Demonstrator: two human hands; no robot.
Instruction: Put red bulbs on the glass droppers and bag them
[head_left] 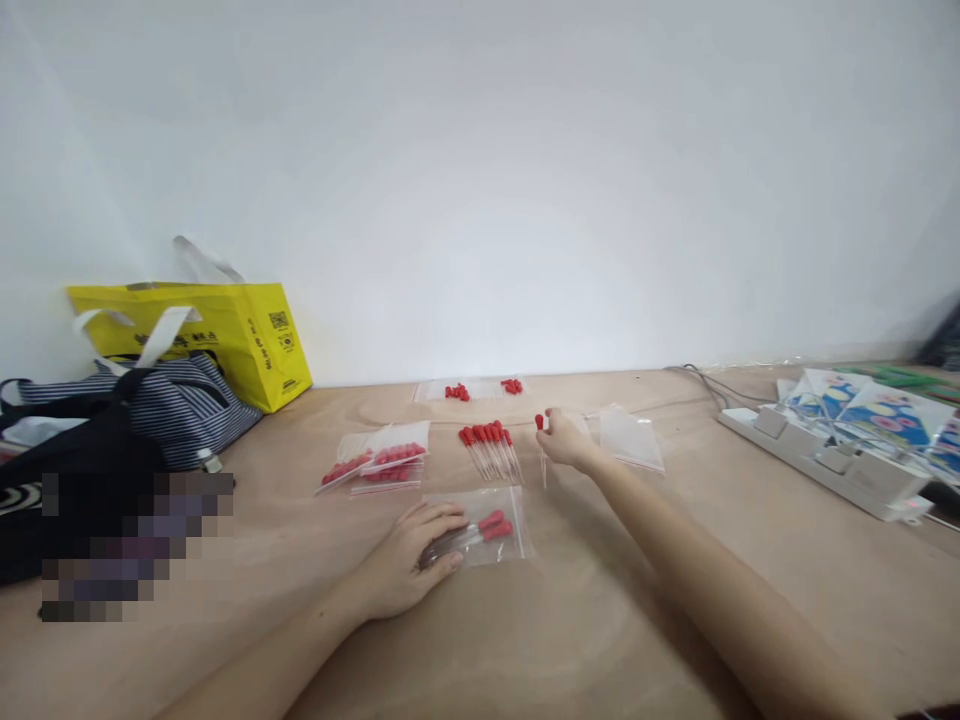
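Note:
My left hand [412,558] lies at the left end of a clear zip bag [516,545], thumb and fingers around that end. Inside the bag are droppers with red rubber bulbs [496,528]. Further forward and to the right, my right hand [566,440] pinches a single dropper [539,423] upright, its red bulb above the fingers and its thin clear tube pointing down. Just left of it, a row of several droppers [489,450] lies on the table, bulbs away from me.
Filled zip bags [394,450] are stacked at left. A flat zip bag [631,437] lies right of my right hand. Loose red bulbs [457,392] rest near the wall. A power strip [825,462] with cables stands at right, a yellow bag [255,345] and dark bags at left.

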